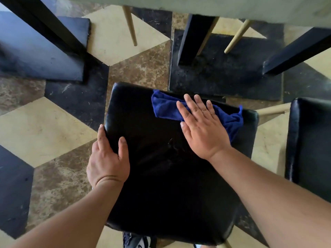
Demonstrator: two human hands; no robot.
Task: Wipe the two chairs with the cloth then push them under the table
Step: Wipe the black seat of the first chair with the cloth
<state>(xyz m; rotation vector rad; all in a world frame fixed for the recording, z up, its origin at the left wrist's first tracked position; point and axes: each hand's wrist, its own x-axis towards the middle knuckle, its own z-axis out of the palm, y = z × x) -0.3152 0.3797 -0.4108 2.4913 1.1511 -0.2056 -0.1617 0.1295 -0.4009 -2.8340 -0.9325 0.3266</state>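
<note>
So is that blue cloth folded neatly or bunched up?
Bunched up: the cloth lies in uneven creases on the chair, with loose corners sticking out from under the flat right hand.

Both forearms are bare up to the wrists. The left hand (pixel 109 158) and the right hand (pixel 202 127) have short, trimmed nails, and a skin crease rings the left wrist. Behind the hands, between the forearms, shows a dark sneaker with a white patch (pixel 135 241).

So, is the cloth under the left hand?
No, the cloth lies under the flat right hand, while the left hand grips the chair seat's edge.
</note>
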